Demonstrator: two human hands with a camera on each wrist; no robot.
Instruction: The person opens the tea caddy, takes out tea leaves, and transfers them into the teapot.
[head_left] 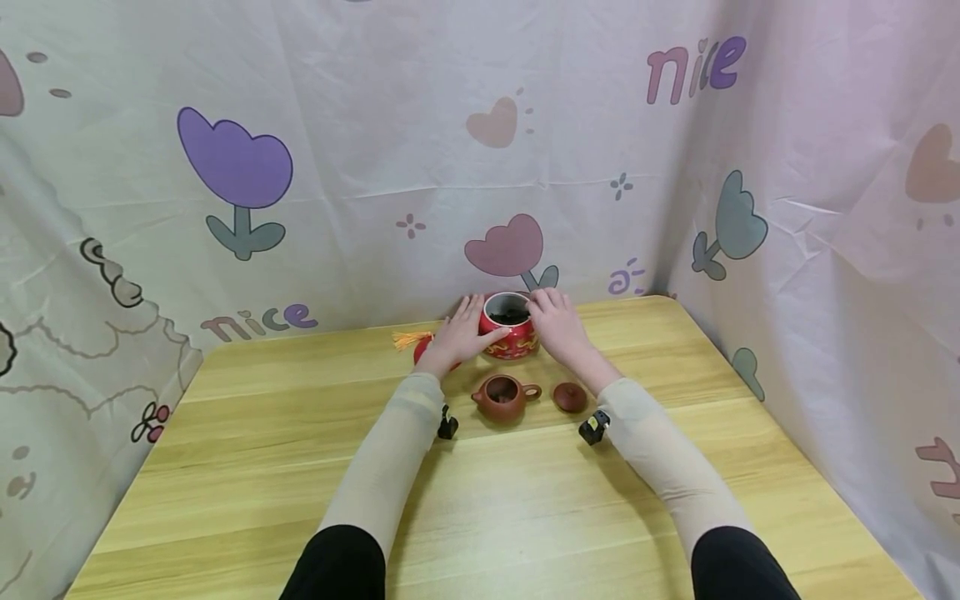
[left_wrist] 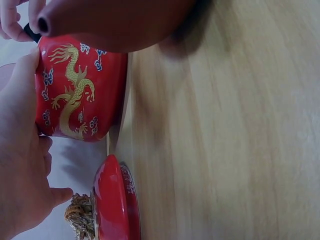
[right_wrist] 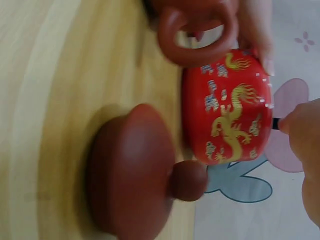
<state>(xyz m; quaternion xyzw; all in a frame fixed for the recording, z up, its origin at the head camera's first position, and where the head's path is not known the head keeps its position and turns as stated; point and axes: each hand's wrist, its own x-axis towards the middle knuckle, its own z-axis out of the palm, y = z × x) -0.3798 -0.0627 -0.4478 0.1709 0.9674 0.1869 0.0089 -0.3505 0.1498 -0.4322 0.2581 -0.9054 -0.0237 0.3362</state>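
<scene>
A red jar [head_left: 512,342] with gold dragons stands without its lid at the back of the table, dark loose contents [head_left: 510,317] inside. My left hand [head_left: 459,335] holds it from the left, thumb across the front and fingers along the side. At the right of the rim, my right hand [head_left: 558,327] pinches a thin black piece [right_wrist: 276,123]; its other end is hidden. In front of the jar sits a brown clay teapot [head_left: 501,399], uncovered, with its round clay lid [head_left: 570,397] to its right.
Partly behind my left wrist lies the red jar lid [left_wrist: 111,202], which has a gold-coloured knob and an orange tassel [head_left: 411,339]. A patterned cloth [head_left: 360,167] hangs close behind the wooden table [head_left: 300,433] and at both sides.
</scene>
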